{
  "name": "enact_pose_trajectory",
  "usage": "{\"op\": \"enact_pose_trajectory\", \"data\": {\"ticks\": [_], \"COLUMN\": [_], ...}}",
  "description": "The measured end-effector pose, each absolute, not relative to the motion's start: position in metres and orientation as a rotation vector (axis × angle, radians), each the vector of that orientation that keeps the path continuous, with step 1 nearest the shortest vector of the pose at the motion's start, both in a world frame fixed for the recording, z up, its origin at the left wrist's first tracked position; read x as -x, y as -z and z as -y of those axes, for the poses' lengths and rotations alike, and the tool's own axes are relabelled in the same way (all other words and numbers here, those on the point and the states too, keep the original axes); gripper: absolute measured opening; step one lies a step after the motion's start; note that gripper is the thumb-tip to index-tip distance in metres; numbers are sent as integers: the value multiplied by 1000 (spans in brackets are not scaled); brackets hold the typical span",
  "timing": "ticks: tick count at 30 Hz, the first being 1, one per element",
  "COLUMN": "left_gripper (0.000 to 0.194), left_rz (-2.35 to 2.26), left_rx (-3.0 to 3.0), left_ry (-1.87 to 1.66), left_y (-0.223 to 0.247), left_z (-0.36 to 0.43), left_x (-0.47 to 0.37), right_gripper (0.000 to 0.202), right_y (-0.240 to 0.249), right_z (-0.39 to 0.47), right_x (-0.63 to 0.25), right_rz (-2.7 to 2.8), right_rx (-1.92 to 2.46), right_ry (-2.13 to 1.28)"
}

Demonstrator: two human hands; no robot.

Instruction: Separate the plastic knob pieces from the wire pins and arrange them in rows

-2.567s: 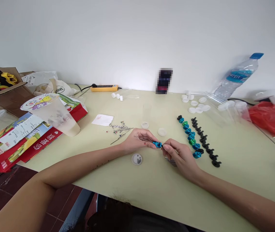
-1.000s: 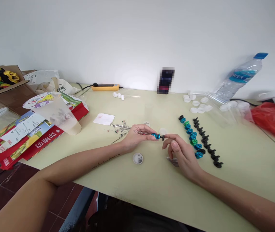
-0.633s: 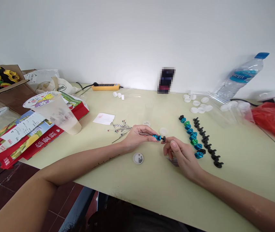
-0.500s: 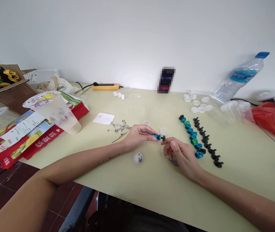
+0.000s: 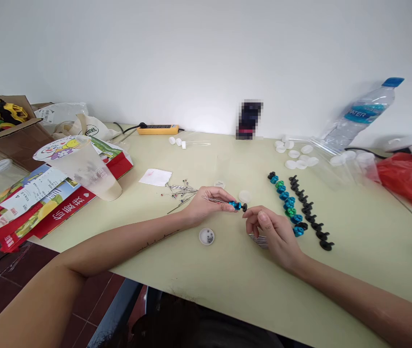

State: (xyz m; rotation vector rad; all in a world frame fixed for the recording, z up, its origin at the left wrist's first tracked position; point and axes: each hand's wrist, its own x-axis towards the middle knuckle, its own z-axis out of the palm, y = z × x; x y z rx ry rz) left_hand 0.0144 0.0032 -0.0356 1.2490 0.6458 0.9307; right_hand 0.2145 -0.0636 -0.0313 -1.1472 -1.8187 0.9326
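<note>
My left hand [image 5: 209,202] is closed around a thin metal rod. On that rod, a shiny blue collar [image 5: 234,205] sticks out past my fingertips, with a small black disc [image 5: 245,207] at its end. My right hand [image 5: 269,234] is beside the disc, its index fingertip very near or touching it. Its fingers are curled with the thumb against them; what they pinch, if anything, is hidden. Under this hand lie several thin metal rods [image 5: 260,240], partly covered. A small white dish [image 5: 206,236] with tiny metal pieces sits below my left hand.
To the right run a row of blue and green parts [image 5: 290,203] and a row of black stemmed discs [image 5: 310,217]. Pins [image 5: 180,190] lie left of my hand. White caps [image 5: 302,164], a water bottle [image 5: 365,113] and a plastic cup [image 5: 86,169] stand further out.
My right hand has shifted very slightly. My left hand keeps the rod in nearly the same spot.
</note>
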Motion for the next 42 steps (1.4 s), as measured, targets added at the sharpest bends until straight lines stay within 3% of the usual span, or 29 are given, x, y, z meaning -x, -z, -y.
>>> {"op": "enact_pose_trajectory", "data": {"ticks": [17,25,31,38,42], "left_gripper": [27,28,28,29,28], "left_rz": [-591,-579,-562,-570,-590], "left_rx": [-1253,-1243,-1253,-1273,-1294], "left_ry": [-844,-807,-855,-860,-889], "left_y": [33,29,34,30,30], "left_z": [1,5,2,4,4], "left_x": [-14,-14,-14,-14,-14], "right_gripper": [26,39,24,38,28], "right_y": [33,30,32,29,29], "right_z": [64,62,62,60,60], "right_x": [-211,-212,-211,-211,-210], "right_rz": [1672,1903,1835,1882,1878], "right_rx": [1166,1369,1387,1317,1331], "right_ry": [-966,-925,-926,-926,-908]}}
